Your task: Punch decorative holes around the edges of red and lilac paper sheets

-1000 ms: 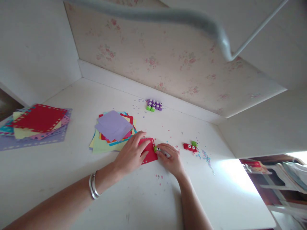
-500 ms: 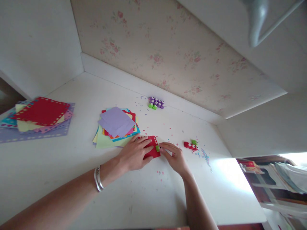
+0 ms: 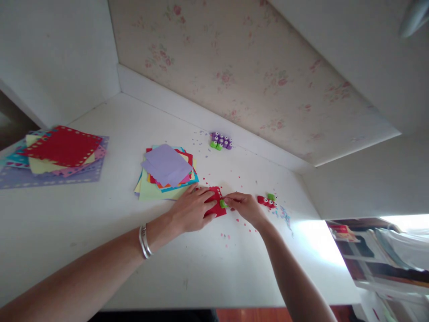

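Note:
My left hand (image 3: 191,211) lies with outstretched fingers on a small red paper sheet (image 3: 220,212), holding it flat on the white table. Punched holes run along the sheet's upper and right edges. At its right edge sits a small green craft punch (image 3: 223,204), pinched by the fingers of my right hand (image 3: 246,208). Those fingers partly cover the punch. To the right lie several red punches (image 3: 264,201) with a green punch (image 3: 271,197) against them. Further back, purple punches (image 3: 221,139) stand grouped with two green ones (image 3: 216,146).
A stack of coloured paper (image 3: 167,164), lilac on top, lies left of the red sheet. Hole-edged sheets (image 3: 63,146) are piled at the far left. Punched paper bits (image 3: 284,217) are scattered about. A floral wall (image 3: 221,58) rises behind; a shelf (image 3: 375,255) stands right.
My right hand has turned and moved slightly higher over the green punch, its fingers now more on top of it. My left hand stays on the red sheet. The camera view has shifted a little.

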{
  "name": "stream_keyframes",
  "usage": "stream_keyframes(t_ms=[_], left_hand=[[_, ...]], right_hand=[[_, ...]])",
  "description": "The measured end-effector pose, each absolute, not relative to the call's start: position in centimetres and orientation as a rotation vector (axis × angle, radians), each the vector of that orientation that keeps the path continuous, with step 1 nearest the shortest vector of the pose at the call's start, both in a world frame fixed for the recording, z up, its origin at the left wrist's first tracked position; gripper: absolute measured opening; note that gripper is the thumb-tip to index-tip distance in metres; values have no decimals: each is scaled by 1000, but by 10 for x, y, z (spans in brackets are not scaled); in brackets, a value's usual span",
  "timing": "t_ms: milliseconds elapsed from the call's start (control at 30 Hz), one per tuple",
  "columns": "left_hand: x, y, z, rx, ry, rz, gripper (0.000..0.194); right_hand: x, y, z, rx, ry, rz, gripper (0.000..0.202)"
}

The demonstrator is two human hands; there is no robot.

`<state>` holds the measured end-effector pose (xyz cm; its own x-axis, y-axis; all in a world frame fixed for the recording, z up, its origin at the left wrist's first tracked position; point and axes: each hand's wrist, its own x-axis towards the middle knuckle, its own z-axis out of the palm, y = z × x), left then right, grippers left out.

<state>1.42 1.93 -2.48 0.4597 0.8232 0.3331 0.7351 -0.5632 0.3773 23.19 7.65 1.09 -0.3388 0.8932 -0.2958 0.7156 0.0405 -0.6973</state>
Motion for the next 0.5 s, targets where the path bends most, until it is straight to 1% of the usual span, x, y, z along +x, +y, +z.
stream_keyframes(t_ms=[167, 500], left_hand=[[14, 19, -27, 2520, 1359, 727, 37], [15, 18, -24, 2546, 1360, 706, 35]], right_hand=[[228, 77, 8, -1577, -2098, 1262, 23], [224, 77, 10, -1587, -2287, 1086, 22]])
